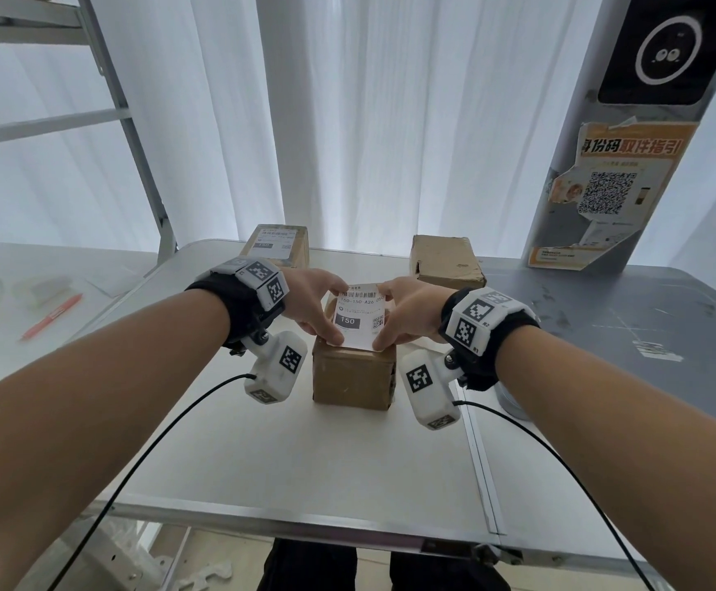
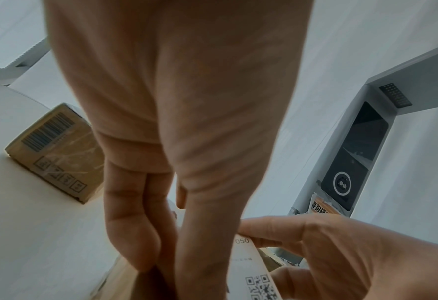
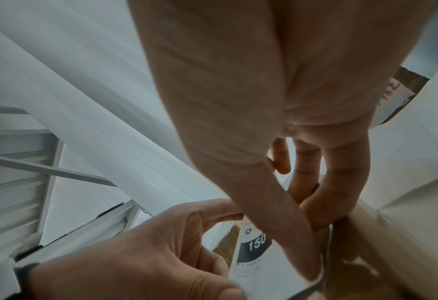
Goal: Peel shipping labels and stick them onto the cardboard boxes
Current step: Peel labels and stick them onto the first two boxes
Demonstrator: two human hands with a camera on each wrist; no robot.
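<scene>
A grey kiosk pillar [image 1: 629, 134] rises at the white counter's [image 1: 305, 454] far right; two cardboard boxes [image 1: 277, 245] sit at the back; on the nearest box [image 1: 352, 377], both hands, left [image 1: 315, 305] and right [image 1: 407, 311], pinch the shipping label [image 1: 359, 315] at its side edges, over the box top

White curtains [image 1: 347, 121] hung in long folds across the back, glowing with daylight from behind. A white folding table [image 1: 305, 454] stood before them, joined on its right by a scuffed grey tabletop [image 1: 629, 326]. A grey pillar [image 1: 629, 134] at the right carried a dark screen [image 1: 663, 49] and a torn orange poster [image 1: 612, 189]. A metal shelving frame [image 1: 130, 121] rose at the left.
</scene>
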